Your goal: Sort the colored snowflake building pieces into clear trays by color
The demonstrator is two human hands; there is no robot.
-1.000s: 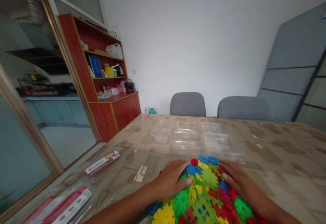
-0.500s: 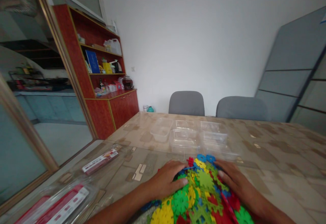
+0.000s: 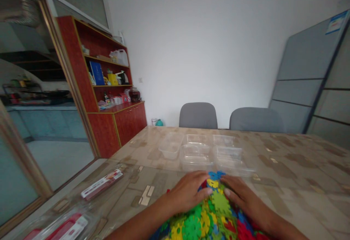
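A heap of colourful plastic snowflake pieces [image 3: 212, 218] in red, blue, green and yellow lies on the patterned table [image 3: 295, 174] right in front of me. My left hand [image 3: 188, 192] rests flat on the heap's left side, fingers stretched over the pieces. On the right side lies my right hand [image 3: 242, 196], fingers also flat and together. The fingertips of both hands nearly meet at the top of the heap. Neither hand grips a piece.
Several clear plastic containers [image 3: 203, 150] stand just beyond the heap. Red and white packages [image 3: 102, 183] lie at the table's left edge. Two grey chairs [image 3: 198, 115] stand at the far side. A red wooden cabinet [image 3: 109, 87] is at the left, grey panels [image 3: 308, 76] at the right.
Both hands have drawn closer together over the top of the heap, and the pieces are bunched tighter. The camera has tilted up slightly.
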